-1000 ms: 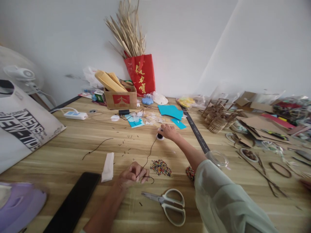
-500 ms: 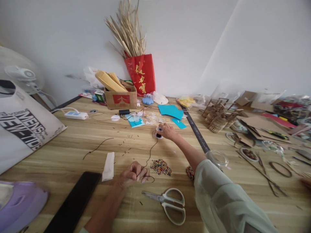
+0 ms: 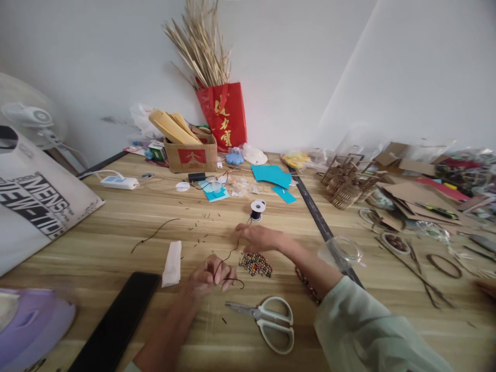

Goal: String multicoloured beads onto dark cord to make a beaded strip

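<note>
while the left hand (image 3: 211,275) pinches the black cord (image 3: 231,252) in a closed grip, the right hand (image 3: 259,238) touches it, fingers loosely apart.

Black cord (image 3: 232,251): thin, dark, slack. One end loops out past the left hand (image 3: 209,274), pinched in its fingers; the line curves up under the right hand (image 3: 258,237) to the spool.

Spool (image 3: 258,208): small, white flanges, black winding, tilted on its rim, mid-desk toward the far edge, free of both hands.
</note>
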Demonstrator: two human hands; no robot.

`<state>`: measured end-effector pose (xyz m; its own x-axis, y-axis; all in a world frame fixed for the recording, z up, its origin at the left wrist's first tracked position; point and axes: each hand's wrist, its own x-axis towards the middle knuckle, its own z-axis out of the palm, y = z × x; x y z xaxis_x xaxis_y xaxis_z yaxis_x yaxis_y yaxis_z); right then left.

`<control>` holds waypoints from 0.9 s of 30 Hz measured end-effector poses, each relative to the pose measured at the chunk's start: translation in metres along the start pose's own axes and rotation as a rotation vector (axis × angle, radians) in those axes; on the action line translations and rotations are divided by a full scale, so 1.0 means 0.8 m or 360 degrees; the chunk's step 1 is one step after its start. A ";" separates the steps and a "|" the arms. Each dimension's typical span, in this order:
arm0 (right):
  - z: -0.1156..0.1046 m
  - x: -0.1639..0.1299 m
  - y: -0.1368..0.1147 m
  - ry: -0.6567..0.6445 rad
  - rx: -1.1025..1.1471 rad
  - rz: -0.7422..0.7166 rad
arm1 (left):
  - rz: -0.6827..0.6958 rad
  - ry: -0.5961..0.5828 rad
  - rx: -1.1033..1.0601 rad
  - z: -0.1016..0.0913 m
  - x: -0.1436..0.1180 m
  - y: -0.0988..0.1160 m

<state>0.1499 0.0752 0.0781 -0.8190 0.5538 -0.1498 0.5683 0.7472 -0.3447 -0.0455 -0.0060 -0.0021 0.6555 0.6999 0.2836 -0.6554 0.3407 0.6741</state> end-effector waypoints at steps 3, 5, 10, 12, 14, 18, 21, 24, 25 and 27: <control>0.025 -0.003 -0.027 0.0023 0.0057 -0.0078 | 0.0017 -0.0060 0.0023 0.003 0.000 -0.001; 0.034 -0.007 -0.042 0.0072 0.0067 -0.0029 | 0.0028 -0.0126 0.0019 0.009 0.000 0.000; 0.033 -0.024 -0.074 0.0257 0.0116 -0.0026 | 0.0081 -0.0431 0.0075 0.022 0.000 0.009; 0.029 -0.035 -0.085 0.0367 0.0183 -0.0007 | 0.0098 -0.0595 0.0113 0.022 0.000 0.017; 0.025 -0.046 -0.094 0.0482 0.0260 -0.0043 | 0.0098 -0.0675 0.0159 0.019 -0.001 0.024; 0.018 -0.064 -0.114 0.0690 0.0473 -0.0083 | 0.0112 -0.0540 0.0238 0.012 -0.004 0.035; 0.016 -0.074 -0.128 0.0753 0.0551 -0.0146 | -0.0093 -0.0042 0.0344 0.009 -0.007 0.036; 0.016 -0.081 -0.140 0.0776 0.0560 -0.0198 | -0.0366 0.0479 0.0424 0.005 -0.002 0.033; 0.017 -0.083 -0.144 0.0793 0.0552 -0.0215 | -0.0408 0.0598 0.0437 0.004 0.001 0.031; 0.019 -0.086 -0.154 0.0795 0.0521 -0.0259 | -0.0418 0.0726 0.0430 0.004 0.008 0.026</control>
<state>0.1349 -0.0601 0.1166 -0.7121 0.6068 0.3533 0.3207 0.7287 -0.6051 -0.0533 0.0035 0.0159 0.5161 0.8333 -0.1979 -0.3347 0.4090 0.8490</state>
